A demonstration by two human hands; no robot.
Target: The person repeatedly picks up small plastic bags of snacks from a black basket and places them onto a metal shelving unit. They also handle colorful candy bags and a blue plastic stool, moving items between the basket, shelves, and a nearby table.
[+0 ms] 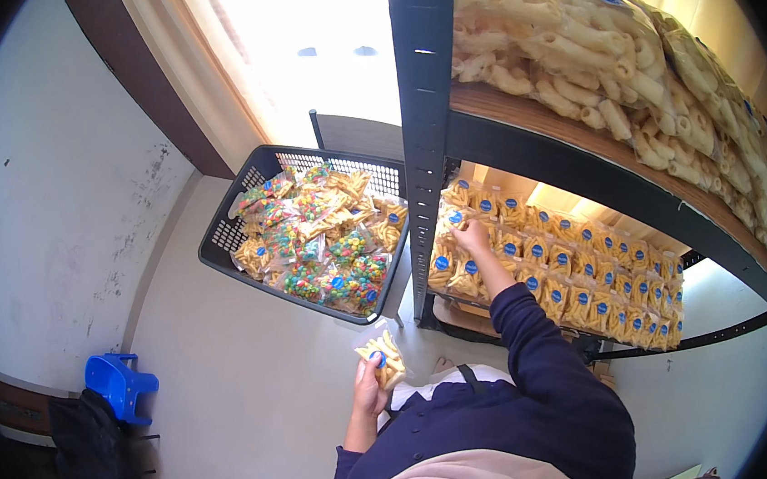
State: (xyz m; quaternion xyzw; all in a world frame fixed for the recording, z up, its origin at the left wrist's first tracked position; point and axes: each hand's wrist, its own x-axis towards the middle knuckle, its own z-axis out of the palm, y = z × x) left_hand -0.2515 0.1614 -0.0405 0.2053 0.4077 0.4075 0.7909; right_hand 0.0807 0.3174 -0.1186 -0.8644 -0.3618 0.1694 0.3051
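My left hand [369, 386] grips a clear plastic bag of pale yellow stick snacks [389, 362] with a round blue label, held upright over the floor. On the right, my right hand [472, 235] reaches onto the lower shelf, its fingers on a similar snack bag [455, 218] at the left end of the rows. Rows of like snack bags [559, 258] stand closely packed on that shelf. A black plastic basket [308, 314] left of the rack holds a heap of snack bags, some with multicoloured rings [348, 247], others with yellow pieces.
The black metal rack post [419, 134] stands between basket and shelf. Above my right arm, a wooden upper shelf [587, 139] carries large bags of pale tube-shaped snacks [557, 39]. Behind the basket is a chair back [360, 132]. A blue plastic stool [119, 386] stands at the left wall.
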